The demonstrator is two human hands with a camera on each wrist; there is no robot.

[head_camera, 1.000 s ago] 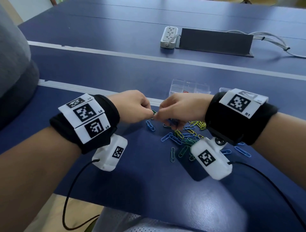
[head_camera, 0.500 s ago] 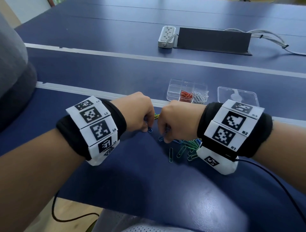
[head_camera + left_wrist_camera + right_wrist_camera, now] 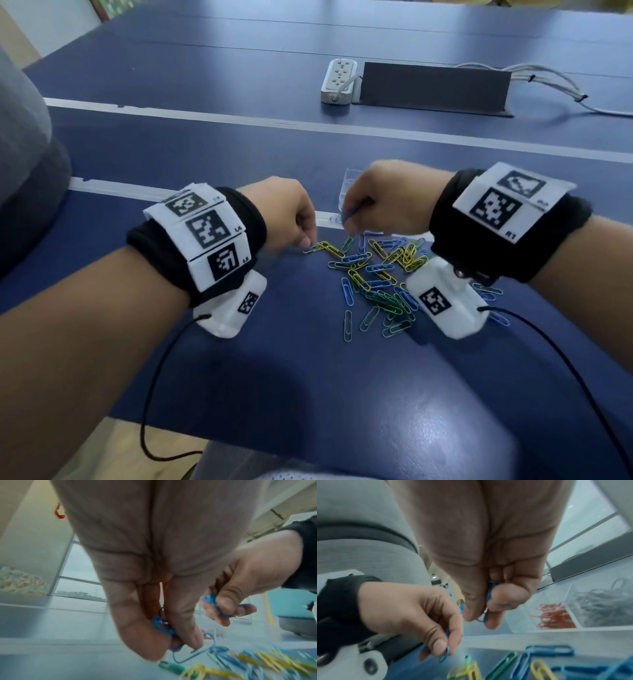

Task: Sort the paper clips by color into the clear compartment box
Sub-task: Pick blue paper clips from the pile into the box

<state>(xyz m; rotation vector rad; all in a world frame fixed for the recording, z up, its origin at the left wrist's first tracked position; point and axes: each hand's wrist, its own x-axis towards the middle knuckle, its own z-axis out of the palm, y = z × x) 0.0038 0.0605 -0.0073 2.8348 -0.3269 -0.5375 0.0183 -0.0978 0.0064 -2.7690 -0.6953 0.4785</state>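
Blue table (image 3: 239,394), power strip (image 3: 339,80), cables (image 3: 548,77)

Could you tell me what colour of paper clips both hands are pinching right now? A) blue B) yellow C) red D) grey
A: in the right wrist view the right hand pinches a blue clip, and the left hand also holds blue clips; the red clips and grey clips already lie in the box.
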